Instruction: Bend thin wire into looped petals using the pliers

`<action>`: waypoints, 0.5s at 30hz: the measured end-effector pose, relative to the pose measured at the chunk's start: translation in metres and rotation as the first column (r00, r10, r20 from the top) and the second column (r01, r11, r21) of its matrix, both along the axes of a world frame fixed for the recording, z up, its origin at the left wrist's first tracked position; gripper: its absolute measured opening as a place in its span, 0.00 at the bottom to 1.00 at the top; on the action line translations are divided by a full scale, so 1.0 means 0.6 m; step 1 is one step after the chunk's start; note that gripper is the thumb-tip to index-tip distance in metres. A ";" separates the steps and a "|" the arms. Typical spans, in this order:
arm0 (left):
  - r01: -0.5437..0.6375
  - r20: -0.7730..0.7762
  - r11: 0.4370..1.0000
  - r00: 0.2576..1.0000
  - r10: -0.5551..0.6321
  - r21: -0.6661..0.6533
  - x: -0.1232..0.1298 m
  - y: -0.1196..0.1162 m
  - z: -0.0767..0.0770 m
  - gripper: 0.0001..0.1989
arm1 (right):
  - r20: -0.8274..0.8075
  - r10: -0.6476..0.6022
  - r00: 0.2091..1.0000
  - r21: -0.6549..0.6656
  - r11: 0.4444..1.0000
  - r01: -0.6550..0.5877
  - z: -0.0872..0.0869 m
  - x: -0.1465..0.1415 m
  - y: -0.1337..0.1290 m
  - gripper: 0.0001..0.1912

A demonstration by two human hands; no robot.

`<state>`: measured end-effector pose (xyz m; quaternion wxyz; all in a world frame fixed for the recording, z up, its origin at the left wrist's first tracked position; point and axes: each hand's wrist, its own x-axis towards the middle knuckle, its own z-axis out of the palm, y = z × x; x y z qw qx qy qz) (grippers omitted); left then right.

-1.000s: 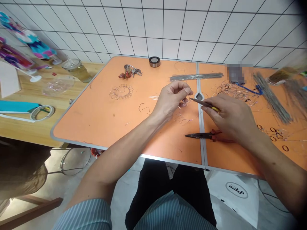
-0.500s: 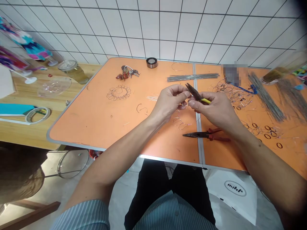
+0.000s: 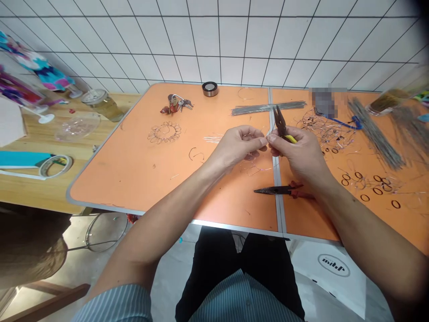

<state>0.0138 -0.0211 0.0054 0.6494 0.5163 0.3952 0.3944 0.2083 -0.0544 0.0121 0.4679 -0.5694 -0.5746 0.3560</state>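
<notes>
Centrally in the head view, yellow-handled needle-nose pliers [image 3: 282,128] are held above the orange counter [image 3: 134,174] by the right hand [image 3: 300,145], its fingers clamped round them. Just beside, fingers of the left hand [image 3: 238,145] are pressed together; whether anything is pinched cannot be told.

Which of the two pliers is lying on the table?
The red-handled pliers, lying across the metal seam; the yellow-handled pliers are held in the right hand instead.
</notes>
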 end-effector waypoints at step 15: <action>0.001 -0.082 1.000 0.997 0.001 0.026 0.009 -0.002 -0.002 0.13 | -0.045 -0.061 0.997 0.029 0.998 0.062 -0.007 -0.006 -0.002 0.05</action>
